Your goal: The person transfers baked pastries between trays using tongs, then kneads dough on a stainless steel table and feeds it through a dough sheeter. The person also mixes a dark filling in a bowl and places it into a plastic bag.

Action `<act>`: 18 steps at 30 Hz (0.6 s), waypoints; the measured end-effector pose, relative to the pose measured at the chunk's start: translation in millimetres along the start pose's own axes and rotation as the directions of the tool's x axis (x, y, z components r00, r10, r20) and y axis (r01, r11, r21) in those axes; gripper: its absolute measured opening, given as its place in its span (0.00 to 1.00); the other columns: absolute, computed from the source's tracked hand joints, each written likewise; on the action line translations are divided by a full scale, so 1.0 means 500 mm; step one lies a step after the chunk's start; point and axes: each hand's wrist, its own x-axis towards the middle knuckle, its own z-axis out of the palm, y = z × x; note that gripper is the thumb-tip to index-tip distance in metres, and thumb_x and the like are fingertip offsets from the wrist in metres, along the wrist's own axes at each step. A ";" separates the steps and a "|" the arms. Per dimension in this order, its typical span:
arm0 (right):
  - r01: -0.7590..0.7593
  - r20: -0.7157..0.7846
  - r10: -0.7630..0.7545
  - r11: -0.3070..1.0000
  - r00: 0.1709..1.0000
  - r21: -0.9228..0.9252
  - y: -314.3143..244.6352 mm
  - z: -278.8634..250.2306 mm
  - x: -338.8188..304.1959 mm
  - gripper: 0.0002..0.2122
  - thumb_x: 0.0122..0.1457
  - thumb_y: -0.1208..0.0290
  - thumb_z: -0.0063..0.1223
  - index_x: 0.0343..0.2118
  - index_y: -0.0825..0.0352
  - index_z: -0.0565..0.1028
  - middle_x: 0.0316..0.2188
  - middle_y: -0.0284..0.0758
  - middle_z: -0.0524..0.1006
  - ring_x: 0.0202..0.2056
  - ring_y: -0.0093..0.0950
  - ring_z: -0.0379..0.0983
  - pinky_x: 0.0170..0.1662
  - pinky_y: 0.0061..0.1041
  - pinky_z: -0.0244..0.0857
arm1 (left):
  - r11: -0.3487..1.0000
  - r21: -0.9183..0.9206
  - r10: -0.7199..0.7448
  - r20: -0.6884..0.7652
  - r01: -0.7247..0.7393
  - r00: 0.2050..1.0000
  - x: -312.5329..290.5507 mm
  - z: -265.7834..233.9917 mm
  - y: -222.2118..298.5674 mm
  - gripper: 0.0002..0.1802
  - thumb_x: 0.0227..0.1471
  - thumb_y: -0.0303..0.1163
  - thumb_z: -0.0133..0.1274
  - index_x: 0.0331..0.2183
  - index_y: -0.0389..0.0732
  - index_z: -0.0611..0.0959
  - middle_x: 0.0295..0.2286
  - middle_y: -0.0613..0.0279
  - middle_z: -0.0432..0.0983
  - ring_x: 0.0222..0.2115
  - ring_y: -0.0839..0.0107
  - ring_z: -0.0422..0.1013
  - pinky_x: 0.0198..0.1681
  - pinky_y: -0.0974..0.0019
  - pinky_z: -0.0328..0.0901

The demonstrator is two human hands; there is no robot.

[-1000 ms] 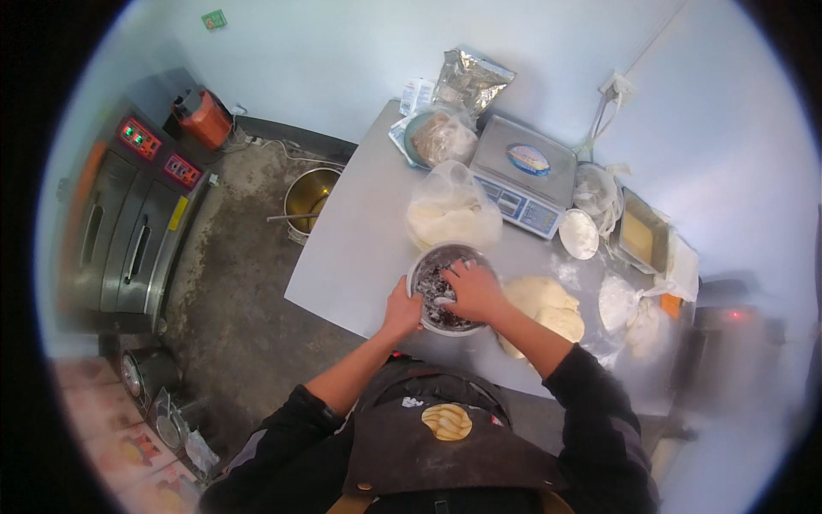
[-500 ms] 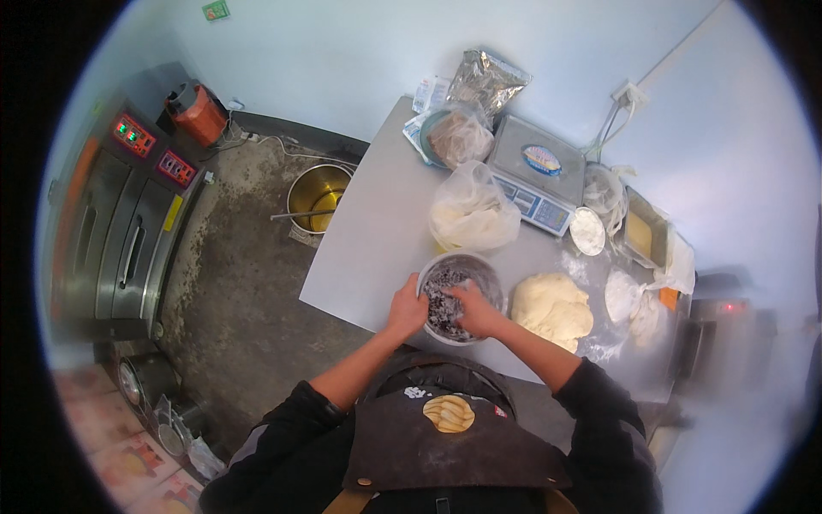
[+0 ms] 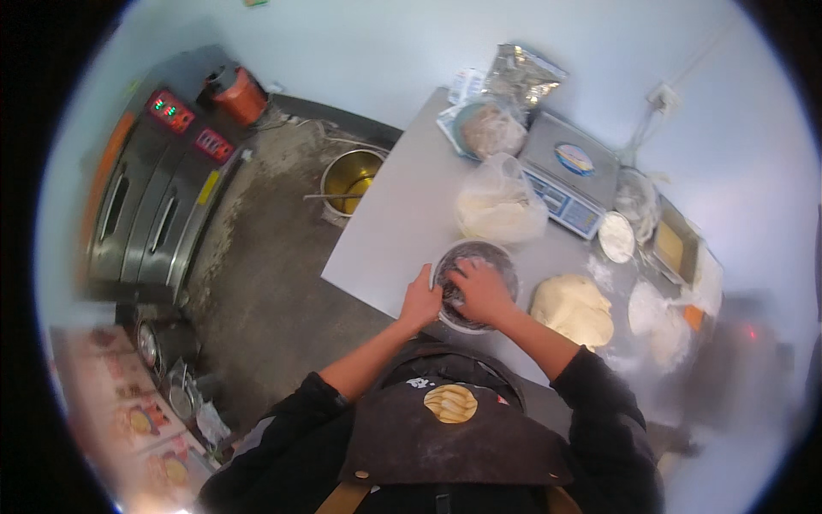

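At the table's near edge stands a round bowl (image 3: 509, 266) with a pale rim, holding a dark, crumbly mixture (image 3: 449, 296) dusted with white powder. My left hand (image 3: 422, 300) is closed on the bowl's left rim, thumb side up. Inside the bowl, my right hand (image 3: 481, 289) reaches down into the mixture with its fingers bent and somewhat apart. Its fingertips are partly hidden in the mixture. Just right of the bowl lies a large, smooth lump of pale dough (image 3: 572, 310) on the tabletop.
Behind the bowl sits a clear plastic bag (image 3: 502, 206) with pale contents. Farther back are a scale (image 3: 568, 163), a foil bag (image 3: 520, 75) and a small bowl of white powder (image 3: 616, 237). A metal pot (image 3: 349, 176) is on the floor; an oven (image 3: 158, 206) stands left.
The view has swung left, so the table appears farther right. My right hand has shifted deeper over the mixture, toward the bowl's left side. My left hand keeps its grip on the rim.
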 end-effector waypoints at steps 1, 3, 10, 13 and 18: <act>0.000 -0.025 -0.001 0.999 1.000 -0.043 0.013 -0.001 0.008 0.34 0.46 0.65 0.71 0.61 0.58 0.74 0.60 0.45 0.71 0.61 0.52 0.68 0.63 0.52 0.64 | 0.994 -0.066 -0.085 -0.028 0.083 0.996 -0.003 0.012 -0.013 0.23 0.60 0.29 0.50 0.57 0.36 0.74 0.38 0.30 0.81 0.41 0.30 0.77 0.47 0.39 0.71; -0.051 0.005 0.051 0.997 0.999 -0.065 0.031 0.002 0.006 0.35 0.47 0.62 0.70 0.61 0.61 0.74 0.61 0.46 0.71 0.62 0.52 0.67 0.66 0.51 0.62 | 0.989 0.041 -0.143 -0.060 0.145 0.988 -0.021 0.052 -0.043 0.31 0.58 0.31 0.53 0.60 0.27 0.72 0.43 0.25 0.79 0.40 0.37 0.80 0.49 0.41 0.73; -0.109 0.336 0.059 0.985 0.940 0.133 0.049 0.074 -0.047 0.49 0.50 0.50 0.74 0.69 0.74 0.63 0.65 0.60 0.68 0.67 0.54 0.63 0.69 0.45 0.60 | 0.984 0.118 -0.080 -0.392 0.136 0.917 -0.127 0.219 -0.116 0.35 0.58 0.31 0.48 0.66 0.37 0.68 0.50 0.32 0.78 0.45 0.35 0.77 0.51 0.40 0.71; 0.255 0.196 -0.300 0.940 0.934 0.226 0.058 0.107 -0.057 0.40 0.52 0.55 0.68 0.66 0.71 0.67 0.63 0.55 0.70 0.66 0.52 0.64 0.69 0.48 0.59 | 0.964 -0.180 -0.259 -0.486 0.195 0.835 -0.168 0.259 -0.114 0.30 0.59 0.29 0.47 0.64 0.40 0.69 0.48 0.30 0.78 0.47 0.33 0.75 0.52 0.40 0.70; 0.717 -0.015 -0.722 0.683 0.691 0.142 0.058 0.085 -0.075 0.28 0.55 0.64 0.57 0.61 0.65 0.75 0.62 0.46 0.75 0.65 0.50 0.67 0.70 0.53 0.57 | 0.941 -0.270 -0.328 -0.578 0.204 0.747 -0.245 0.284 -0.110 0.32 0.58 0.27 0.47 0.65 0.42 0.67 0.41 0.30 0.80 0.44 0.32 0.76 0.48 0.40 0.71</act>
